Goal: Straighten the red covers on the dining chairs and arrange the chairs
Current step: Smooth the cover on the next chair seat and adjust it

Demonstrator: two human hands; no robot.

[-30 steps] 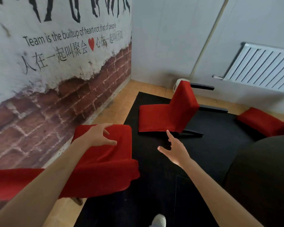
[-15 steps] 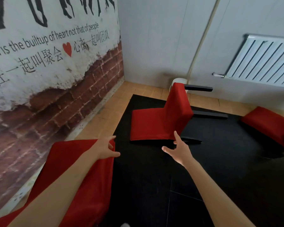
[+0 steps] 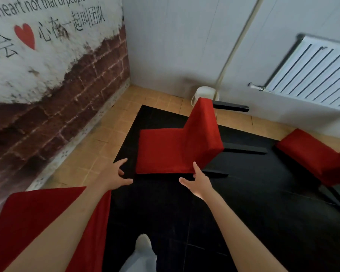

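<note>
Red-covered chair [image 3: 177, 150] lies tipped on its side on the black floor mat [image 3: 243, 213], seat and back forming an L, black legs [image 3: 243, 150] pointing right. Both hands reach toward its near edge with fingers spread wide and holding nothing: the left hand [image 3: 114, 176] hovers just left of the chair's lower corner, and the right hand [image 3: 197, 181] has its raised fingers [image 3: 195, 167] at the red cover's bottom edge, though actual contact is hard to make out.

Three red-covered chairs show in all. A second one [image 3: 37, 222] sits at lower left, partly hidden under the left forearm and cut off by the frame. A third [image 3: 318, 154] stands at the right edge, also cut off.

A white bucket [image 3: 204, 93] stands in the corner behind the tipped chair; its contents cannot be seen. A white radiator [image 3: 312, 71] hangs on the right wall, and a painted brick mural [image 3: 57, 65] with lettering, partly cut off, covers the left wall. One white shoe [image 3: 143, 242] shows at the bottom.
</note>
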